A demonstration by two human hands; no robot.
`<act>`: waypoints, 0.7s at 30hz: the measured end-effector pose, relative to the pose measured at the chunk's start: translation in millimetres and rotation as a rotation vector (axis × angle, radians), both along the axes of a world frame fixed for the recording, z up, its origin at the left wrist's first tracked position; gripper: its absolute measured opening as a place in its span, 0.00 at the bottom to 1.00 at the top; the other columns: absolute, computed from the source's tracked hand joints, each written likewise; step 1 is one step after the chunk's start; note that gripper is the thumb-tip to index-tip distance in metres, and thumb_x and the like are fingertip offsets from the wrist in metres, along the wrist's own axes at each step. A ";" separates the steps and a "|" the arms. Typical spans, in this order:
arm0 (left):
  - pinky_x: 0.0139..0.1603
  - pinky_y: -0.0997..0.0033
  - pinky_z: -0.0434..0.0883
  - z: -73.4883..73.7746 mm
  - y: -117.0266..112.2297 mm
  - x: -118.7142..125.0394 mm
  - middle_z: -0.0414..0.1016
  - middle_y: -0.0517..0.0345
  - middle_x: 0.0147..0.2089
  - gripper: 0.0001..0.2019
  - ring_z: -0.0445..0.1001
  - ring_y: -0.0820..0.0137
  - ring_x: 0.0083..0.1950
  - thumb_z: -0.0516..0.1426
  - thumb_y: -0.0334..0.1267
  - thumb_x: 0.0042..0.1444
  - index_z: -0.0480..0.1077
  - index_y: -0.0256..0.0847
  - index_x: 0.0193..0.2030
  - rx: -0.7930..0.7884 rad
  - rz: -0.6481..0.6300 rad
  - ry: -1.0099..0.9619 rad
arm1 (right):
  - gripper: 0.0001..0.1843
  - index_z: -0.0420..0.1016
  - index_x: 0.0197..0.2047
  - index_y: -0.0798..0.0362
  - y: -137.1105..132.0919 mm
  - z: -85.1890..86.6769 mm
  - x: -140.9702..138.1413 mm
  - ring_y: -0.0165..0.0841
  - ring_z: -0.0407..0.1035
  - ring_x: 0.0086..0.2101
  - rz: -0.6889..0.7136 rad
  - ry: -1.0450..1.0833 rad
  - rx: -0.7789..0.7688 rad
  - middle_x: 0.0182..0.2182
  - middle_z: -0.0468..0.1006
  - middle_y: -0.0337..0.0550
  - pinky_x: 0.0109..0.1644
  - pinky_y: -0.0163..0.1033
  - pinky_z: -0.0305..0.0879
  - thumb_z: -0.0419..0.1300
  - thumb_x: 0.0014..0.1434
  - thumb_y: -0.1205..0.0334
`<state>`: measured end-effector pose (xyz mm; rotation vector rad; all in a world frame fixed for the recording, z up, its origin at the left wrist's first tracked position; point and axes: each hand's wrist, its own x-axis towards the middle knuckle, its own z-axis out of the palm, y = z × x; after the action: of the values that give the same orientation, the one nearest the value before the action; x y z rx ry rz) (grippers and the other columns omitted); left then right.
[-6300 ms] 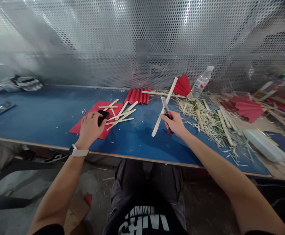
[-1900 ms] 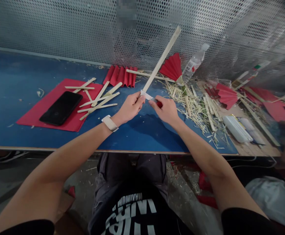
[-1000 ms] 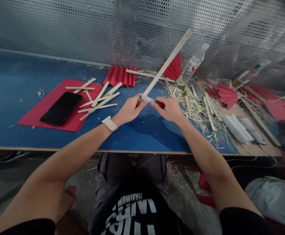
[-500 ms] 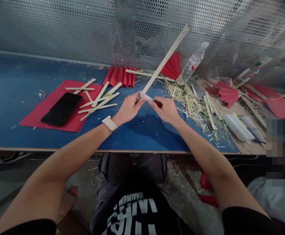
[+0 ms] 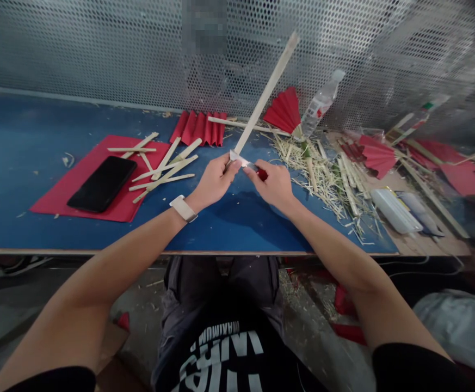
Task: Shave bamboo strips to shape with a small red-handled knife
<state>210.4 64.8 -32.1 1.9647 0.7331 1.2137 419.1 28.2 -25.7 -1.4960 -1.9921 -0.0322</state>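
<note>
The left hand (image 5: 216, 179) is pinching the lower end of a long, flat, pale wooden strip (image 5: 267, 90), while the right hand (image 5: 273, 183) is gripping a slim knife (image 5: 240, 159) with a flat silver blade and a bit of red showing at its handle. The blade is crossing the strip beside the left fingertips, above the blue, flat-topped desk (image 5: 204, 234), behind its front edge. For a clean shave, the right hand should be holding the blade at a shallow angle and taking thin, even strokes; the left fingertips are sitting so close that 1 slip could be cutting them. Whether the blade is biting into the wood is too small to tell. The strip is slanting upward and rightward toward the desk's back edge, looking straight, plain and narrow, with a slightly darker upper end. A loose heap of pale, thin shavings (image 5: 330, 182) is lying toward the desk's right edge.
</note>
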 end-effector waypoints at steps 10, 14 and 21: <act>0.27 0.67 0.58 5.2 -7.2 -1.9 0.57 0.68 0.24 0.25 0.59 0.72 0.24 0.59 0.64 0.74 0.66 0.46 0.37 0.090 0.013 0.096 | 0.28 0.63 0.32 0.47 3.1 12.5 16.1 0.34 0.56 0.25 0.200 -0.020 -0.069 0.22 0.63 0.38 0.35 0.43 0.48 0.49 0.79 0.37; 0.26 0.67 0.57 3.1 -3.2 -4.2 0.62 0.66 0.24 0.24 0.60 0.72 0.23 0.56 0.62 0.77 0.71 0.44 0.41 0.097 -0.042 0.176 | 0.31 0.65 0.31 0.47 1.3 17.6 18.4 0.32 0.59 0.24 0.359 0.081 -0.204 0.21 0.66 0.37 0.34 0.42 0.52 0.50 0.80 0.35; 0.30 0.68 0.61 2.6 -5.3 -5.9 0.67 0.63 0.28 0.20 0.64 0.72 0.26 0.55 0.57 0.79 0.73 0.42 0.45 0.068 -0.138 0.256 | 0.34 0.73 0.39 0.49 -4.1 24.8 20.4 0.30 0.62 0.24 0.628 0.315 -0.441 0.22 0.70 0.34 0.31 0.39 0.58 0.51 0.79 0.26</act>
<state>204.5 59.5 -29.5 2.2144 0.6755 0.9272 439.5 24.1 -0.9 -0.9601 -2.1895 0.8954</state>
